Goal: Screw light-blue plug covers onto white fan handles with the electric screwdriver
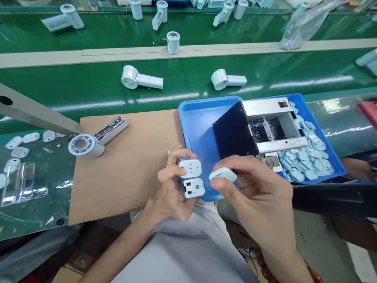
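Note:
My left hand (171,196) is closed around two pale handle-like parts, one above the other, with their rounded ends facing right. The upper handle end (193,168) has a few small holes; the lower handle end (194,188) shows square cut-outs. Just to the right, my right hand (262,196) pinches a small pale-blue oval cap (223,174) between thumb and fingers, apart from the handle ends. On the cardboard sheet (141,157) lies a white handheld fan body (88,145), its handle showing a circuit board inside.
A blue tray (194,103) holds a metal device with a black plate (235,131). Many pale caps (312,157) fill another blue tray at right. Handheld fans (141,78) lie on the green belt (182,94). Loose caps (20,152) and a grey post (38,112) are at left.

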### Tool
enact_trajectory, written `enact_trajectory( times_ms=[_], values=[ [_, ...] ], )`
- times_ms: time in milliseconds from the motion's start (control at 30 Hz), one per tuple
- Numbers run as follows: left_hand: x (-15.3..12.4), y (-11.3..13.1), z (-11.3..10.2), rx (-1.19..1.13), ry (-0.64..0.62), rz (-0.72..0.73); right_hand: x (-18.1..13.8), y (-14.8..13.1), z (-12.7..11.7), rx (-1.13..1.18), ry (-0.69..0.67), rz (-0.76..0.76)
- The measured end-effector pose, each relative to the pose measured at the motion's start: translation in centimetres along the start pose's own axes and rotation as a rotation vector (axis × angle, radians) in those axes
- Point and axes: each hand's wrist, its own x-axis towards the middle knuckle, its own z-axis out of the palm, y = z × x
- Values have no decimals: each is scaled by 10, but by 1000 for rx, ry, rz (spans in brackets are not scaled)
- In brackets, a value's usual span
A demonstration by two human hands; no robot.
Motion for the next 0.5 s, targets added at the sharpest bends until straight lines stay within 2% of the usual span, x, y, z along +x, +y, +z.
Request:
enact_trajectory(
  times_ms=[133, 300, 400, 500],
  values=[
    [1, -7, 4, 40, 25, 29, -4, -5, 4, -74, -93, 26],
    [-3, -13, 10, -5, 68, 50, -1, -2, 11, -106, -2, -54],
    [-7, -12, 10, -22, 66, 23, 3, 0, 17, -160, -42, -105],
    [-9, -10, 8, -19, 48, -7, 5, 4, 24, -104, -55, -32]
  ],
)
